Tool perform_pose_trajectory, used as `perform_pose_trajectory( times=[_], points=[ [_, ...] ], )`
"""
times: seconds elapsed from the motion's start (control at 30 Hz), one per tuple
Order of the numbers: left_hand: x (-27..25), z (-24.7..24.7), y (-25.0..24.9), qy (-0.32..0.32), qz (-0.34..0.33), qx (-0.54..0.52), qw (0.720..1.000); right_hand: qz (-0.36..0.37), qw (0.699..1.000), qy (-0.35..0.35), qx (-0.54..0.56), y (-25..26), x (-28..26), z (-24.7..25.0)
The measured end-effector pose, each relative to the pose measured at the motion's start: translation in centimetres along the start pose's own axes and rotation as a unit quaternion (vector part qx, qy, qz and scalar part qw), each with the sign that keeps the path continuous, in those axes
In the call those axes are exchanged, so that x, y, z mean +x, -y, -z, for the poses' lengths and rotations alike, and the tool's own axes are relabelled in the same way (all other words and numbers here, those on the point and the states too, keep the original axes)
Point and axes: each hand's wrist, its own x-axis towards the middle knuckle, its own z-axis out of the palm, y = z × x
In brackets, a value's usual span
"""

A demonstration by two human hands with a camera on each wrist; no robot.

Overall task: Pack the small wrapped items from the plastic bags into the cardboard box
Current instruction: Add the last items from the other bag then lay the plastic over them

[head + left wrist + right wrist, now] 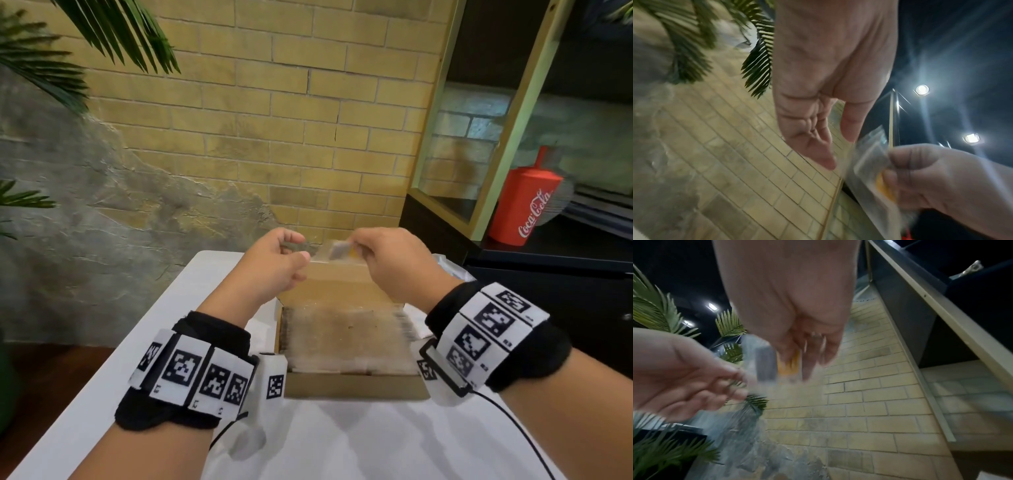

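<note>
Both hands are raised above the far edge of the cardboard box [356, 385], which sits open on the white surface [325, 442] with its flap standing up at the far side. The right hand [400, 263] pinches a small wrapped item [337, 249] — a clear wrapper with a grey piece and a bit of yellow inside — between thumb and fingers [898, 164]. The item sticks out to the left of those fingers, toward the left hand [277, 265], and is blurred in all three views. In the right wrist view the yellow part lies right under the curled fingers while the grey part [765, 365] projects beyond them.

The left hand sits just left of the item, fingers loosely curled and holding nothing. Its thumb tip [849, 129] comes close to the wrapper's upper edge; whether it actually touches cannot be told through the blur. Its other fingertips [826, 160] end just beside the wrapper's left edge.

Inside the box lies a dense layer of clear wrapped items [346, 337], filling it from left wall to right wall. More crumpled clear plastic [448, 265] shows on the surface behind the right hand, at the far right — partly hidden by the wrist.

A brick wall [274, 120] stands beyond the surface, palm fronds [44, 65] to the left, and a red Coca-Cola cup [524, 205] on a dark shelf to the right.
</note>
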Motion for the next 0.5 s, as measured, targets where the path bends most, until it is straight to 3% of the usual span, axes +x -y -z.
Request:
perform_pose_trajectory(
  times=[0.13, 0.23, 0.37, 0.5],
  points=[
    [0.0, 0.7, 0.7, 0.019, 0.008, 0.173, 0.985, -0.03, 0.976, 0.212, -0.03, -1.6, 0.2, -0.8],
    [-0.3, 1.0, 0.7, 0.088, 0.04, 0.299, 0.95, -0.052, 0.954, 0.296, -0.024, -2.3, -0.3, -2.1],
    [-0.9, 0.6, 0.6, 0.17, 0.083, 0.396, 0.899, -0.068, 0.959, 0.274, -0.001, -2.5, -0.7, -3.0],
    [-1.5, 0.6, 0.3, 0.205, 0.1, 0.434, 0.871, -0.057, 0.967, 0.248, -0.03, -2.5, -0.9, -2.8]
  ],
)
